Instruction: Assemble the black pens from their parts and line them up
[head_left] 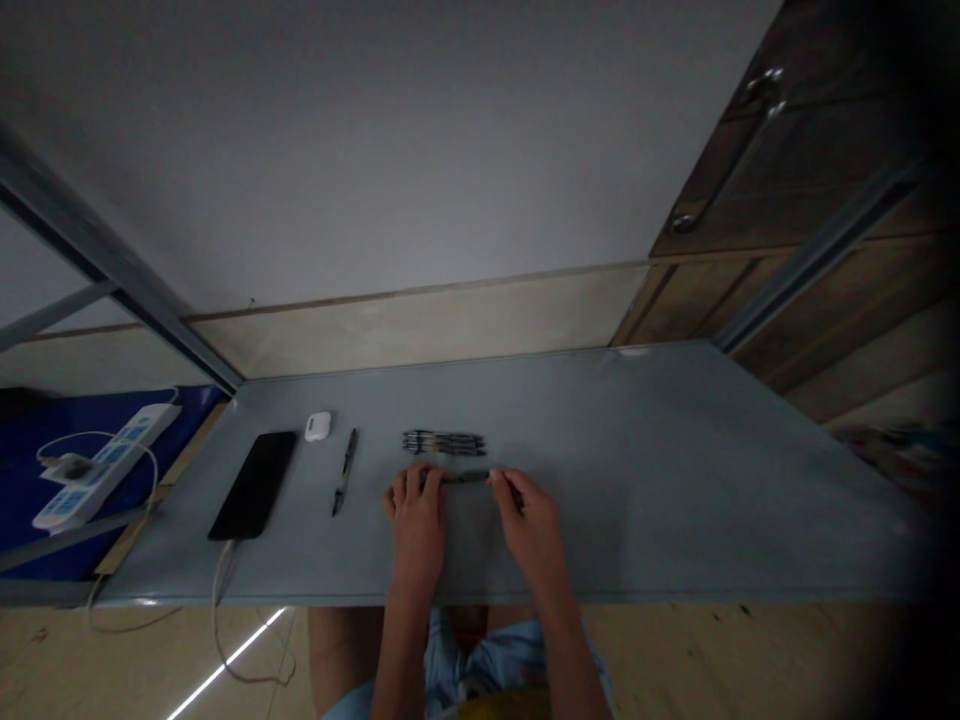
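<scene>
A dark pen (469,477) lies crosswise between my two hands, low over the grey table (675,480). My left hand (417,505) is closed on its left end, and my right hand (523,503) pinches the right end between thumb and fingers. Just beyond them, several similar pens (444,443) rest side by side in a small row. A single pen (344,472) lies apart to the left, pointing away from me.
A black phone (253,486) with a white cable and a white earbud case (318,426) lie on the left of the table. A power strip (109,468) sits on a blue surface beyond the left edge. Metal posts rise at both back corners.
</scene>
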